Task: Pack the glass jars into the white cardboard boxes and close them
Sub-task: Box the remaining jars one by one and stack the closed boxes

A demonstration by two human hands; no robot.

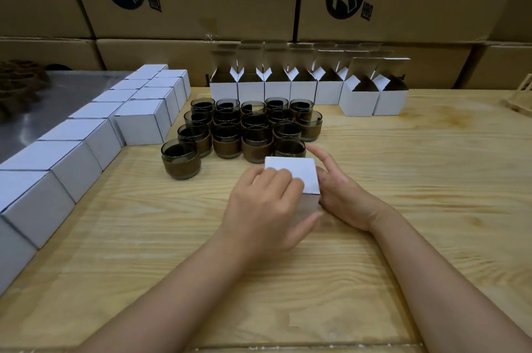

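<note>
Left hand [264, 203] grips the white box [299, 171] over its top, right hand [342, 194] flat against its 3 o'clock side; press lid flush, mind jars [247, 128] at 12 o'clock.

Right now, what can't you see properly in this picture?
Head view: inside the white box, its closed top and left hand hide any jar.
Head view: dark brown pile, cut off by left edge, blurry.
Head view: wooden thing, cut off by right edge.
</note>
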